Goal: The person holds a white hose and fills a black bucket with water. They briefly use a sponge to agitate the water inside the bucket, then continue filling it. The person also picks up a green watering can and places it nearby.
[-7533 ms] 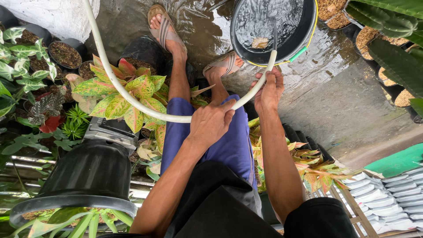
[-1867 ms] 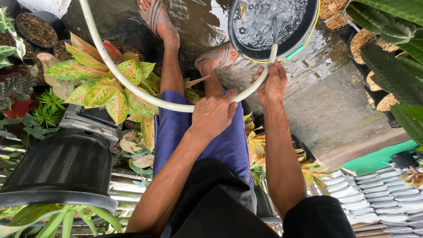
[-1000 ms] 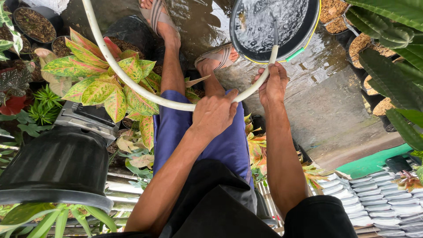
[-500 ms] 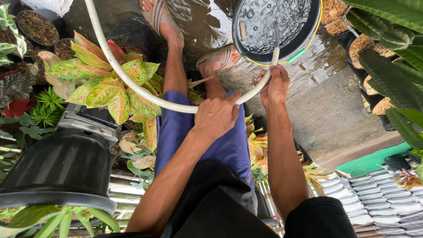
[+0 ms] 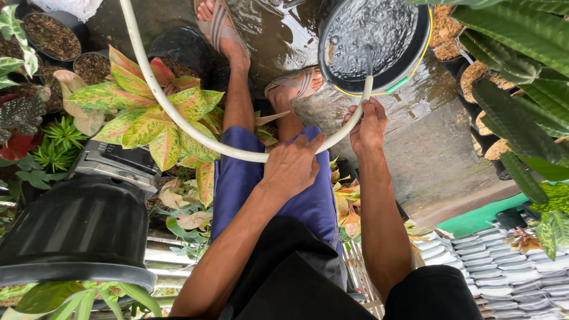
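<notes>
A white hose curves from the top left across my lap to a black bucket at the top right. My left hand grips the hose near its lowest bend. My right hand holds the hose just behind its end, which rests at the bucket's near rim. Water pours from the hose end into the bucket, and the water surface there is rippling. I sit in blue shorts with my sandalled feet on wet ground.
A pink-and-green leafy plant and small soil pots stand at left. A large black pot is at lower left. Cactus stems crowd the right. Stacked white bags lie at lower right. The concrete is wet.
Both hands keep their hold on the hose and water keeps running into the bucket. Only the view has shifted slightly.
</notes>
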